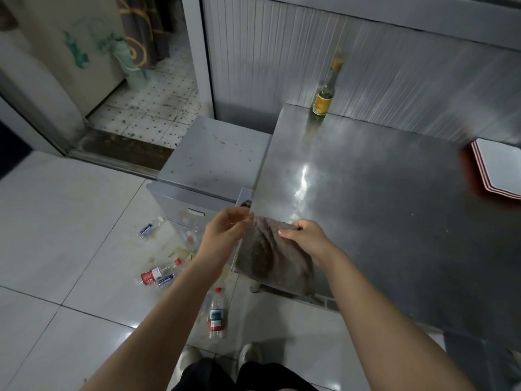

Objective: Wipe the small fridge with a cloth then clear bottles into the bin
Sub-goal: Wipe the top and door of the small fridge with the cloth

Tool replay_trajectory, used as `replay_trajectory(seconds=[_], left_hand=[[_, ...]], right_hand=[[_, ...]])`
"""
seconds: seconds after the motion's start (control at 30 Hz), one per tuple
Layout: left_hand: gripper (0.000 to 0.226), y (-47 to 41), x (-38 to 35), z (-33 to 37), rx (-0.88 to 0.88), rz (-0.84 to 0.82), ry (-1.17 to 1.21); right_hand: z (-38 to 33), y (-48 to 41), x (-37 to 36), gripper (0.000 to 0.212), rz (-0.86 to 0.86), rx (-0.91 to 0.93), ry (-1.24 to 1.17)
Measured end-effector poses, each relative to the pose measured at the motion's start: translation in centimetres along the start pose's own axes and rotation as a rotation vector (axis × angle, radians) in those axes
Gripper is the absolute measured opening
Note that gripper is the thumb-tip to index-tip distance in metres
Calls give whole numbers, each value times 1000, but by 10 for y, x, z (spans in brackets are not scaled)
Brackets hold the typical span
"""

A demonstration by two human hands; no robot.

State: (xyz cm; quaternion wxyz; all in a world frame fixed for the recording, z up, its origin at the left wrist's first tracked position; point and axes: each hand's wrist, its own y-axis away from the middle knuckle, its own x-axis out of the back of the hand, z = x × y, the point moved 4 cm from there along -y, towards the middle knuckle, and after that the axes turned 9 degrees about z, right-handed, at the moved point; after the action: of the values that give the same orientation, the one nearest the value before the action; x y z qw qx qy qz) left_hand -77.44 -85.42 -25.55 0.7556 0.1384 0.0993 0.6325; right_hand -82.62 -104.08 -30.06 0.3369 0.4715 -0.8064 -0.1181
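Holding cloth (270, 249) pinched in left hand (225, 230) and right hand (304, 235); we fold flat pad, then wipe stained fridge (214, 153) top, left of centre.

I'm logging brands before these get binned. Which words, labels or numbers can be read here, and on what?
None is legible.
Green glass bottle on the steel table: yellow label, blurred.
Red-capped plastic bottle on the floor: label too small.
Red-labelled plastic bottle: white marks, unreadable.
Blue-labelled plastic bottle: unreadable.
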Motion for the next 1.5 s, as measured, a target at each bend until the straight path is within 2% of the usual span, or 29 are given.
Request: replay_trajectory(seconds=[0.07,0.13,0.37,0.5,0.7,0.97,1.07,1.13,1.3,1.5], left_hand=[[16,3,-3,-1,2,2,7],[15,7,-5,1,-4,-5,6],[12,22,10,14,-105,58,20],[12,32,31,24,-161,76,54],[12,44,73,44,-204,89,88],[17,60,183,62,-309,29,161],[16,69,236,67,-363,-26,124],[17,73,270,72,-393,-43,132],[17,74,343,78,-393,-10,177],[17,54,408,87,-402,47,207]], right_hand=[[-3,6,-1,18,-113,-66,-89],[-4,11,-1,19,-147,-103,-116],[-15,23,-3,25,-57,-193,-418],[-30,45,-14,27,-114,-183,-556],[-61,86,-38,30,-126,-133,-598],[-114,168,-116,18,-40,13,-639],[-132,204,-156,5,-3,33,-716],[-144,223,-181,11,16,40,-760],[-175,256,-242,10,-17,66,-754],[-212,256,-302,8,-56,93,-710]])
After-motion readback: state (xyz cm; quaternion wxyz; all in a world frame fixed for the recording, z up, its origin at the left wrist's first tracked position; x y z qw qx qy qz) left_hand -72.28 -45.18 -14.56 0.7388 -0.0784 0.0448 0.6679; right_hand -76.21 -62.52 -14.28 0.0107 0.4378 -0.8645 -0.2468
